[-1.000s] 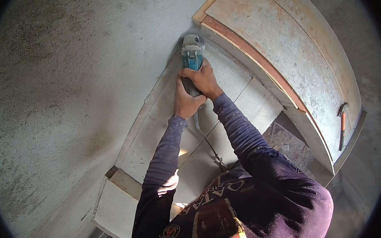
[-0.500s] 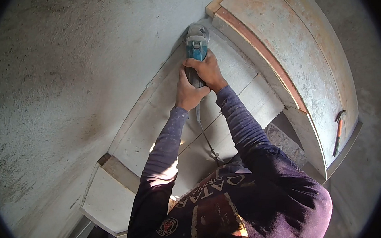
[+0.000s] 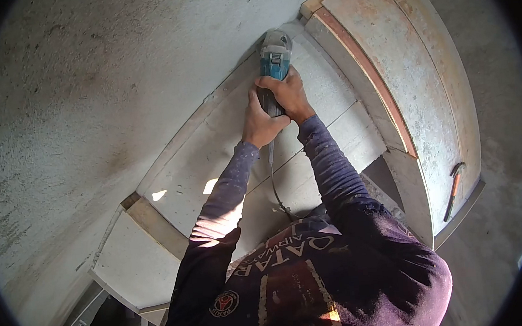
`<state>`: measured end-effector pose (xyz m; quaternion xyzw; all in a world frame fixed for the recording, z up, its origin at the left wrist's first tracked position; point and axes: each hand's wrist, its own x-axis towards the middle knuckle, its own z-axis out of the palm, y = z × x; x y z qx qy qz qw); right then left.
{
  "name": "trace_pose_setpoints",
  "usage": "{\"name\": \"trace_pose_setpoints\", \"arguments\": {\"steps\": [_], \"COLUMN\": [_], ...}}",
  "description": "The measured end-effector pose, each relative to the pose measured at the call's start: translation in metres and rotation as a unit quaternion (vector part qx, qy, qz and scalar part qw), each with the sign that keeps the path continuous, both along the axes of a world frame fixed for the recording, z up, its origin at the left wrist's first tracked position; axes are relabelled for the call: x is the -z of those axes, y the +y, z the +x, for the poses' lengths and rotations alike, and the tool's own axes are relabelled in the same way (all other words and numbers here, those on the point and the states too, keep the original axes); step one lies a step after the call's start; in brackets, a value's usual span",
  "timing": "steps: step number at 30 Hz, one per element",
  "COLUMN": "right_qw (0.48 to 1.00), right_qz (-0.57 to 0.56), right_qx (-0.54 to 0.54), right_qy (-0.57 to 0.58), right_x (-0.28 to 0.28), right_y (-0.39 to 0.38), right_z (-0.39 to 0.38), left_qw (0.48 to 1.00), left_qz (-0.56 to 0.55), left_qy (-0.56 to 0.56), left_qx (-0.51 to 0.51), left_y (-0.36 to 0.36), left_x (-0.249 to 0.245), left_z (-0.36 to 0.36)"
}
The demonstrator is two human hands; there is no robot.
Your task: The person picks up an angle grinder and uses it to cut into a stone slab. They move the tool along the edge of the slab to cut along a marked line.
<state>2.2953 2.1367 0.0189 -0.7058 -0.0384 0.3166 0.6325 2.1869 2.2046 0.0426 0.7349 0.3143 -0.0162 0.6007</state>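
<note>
- The grinder [image 3: 275, 67] lies in both hands, its head pointing away from the person, past the fingertips.
- The right hand [image 3: 289, 96] is wrapped round the body, nearer the head, thumb over the top.
- The left hand [image 3: 262, 121] grips the rear, behind the right hand and closer to the person.
- The head sits in the corner beside the wall [image 3: 97, 102] and the raised ledge [image 3: 418, 89]; whether the disc touches either, I cannot tell.
- Below the hands are slabs [image 3: 221, 129]; the cord [image 3: 273, 180] trails back over them towards the person.
- A hammer [image 3: 455, 187] rests on the ledge, well apart from both hands.
</note>
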Motion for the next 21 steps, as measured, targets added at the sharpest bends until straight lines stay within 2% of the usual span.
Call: {"name": "trace_pose_setpoints", "arguments": {"steps": [7, 13, 17, 21], "right_qw": [1.000, 1.000, 1.000, 0.999], "right_qz": [-0.010, 0.013, 0.002, 0.023], "right_qx": [-0.008, 0.016, 0.026, 0.034], "right_qy": [0.001, -0.008, -0.013, 0.020], "right_x": [-0.005, -0.002, -0.011, -0.010], "right_y": [0.004, 0.015, 0.020, 0.025], "right_z": [-0.006, -0.023, -0.039, -0.051], "left_qw": [1.000, 1.000, 0.999, 0.999], "left_qz": [0.022, -0.002, 0.028, 0.009], "left_qy": [-0.010, 0.014, -0.002, 0.023], "left_qx": [-0.018, 0.019, 0.034, 0.048], "left_y": [0.001, 0.020, 0.027, 0.036], "left_x": [0.004, 0.003, 0.004, 0.004], "left_z": [-0.009, -0.022, -0.035, -0.047]}}
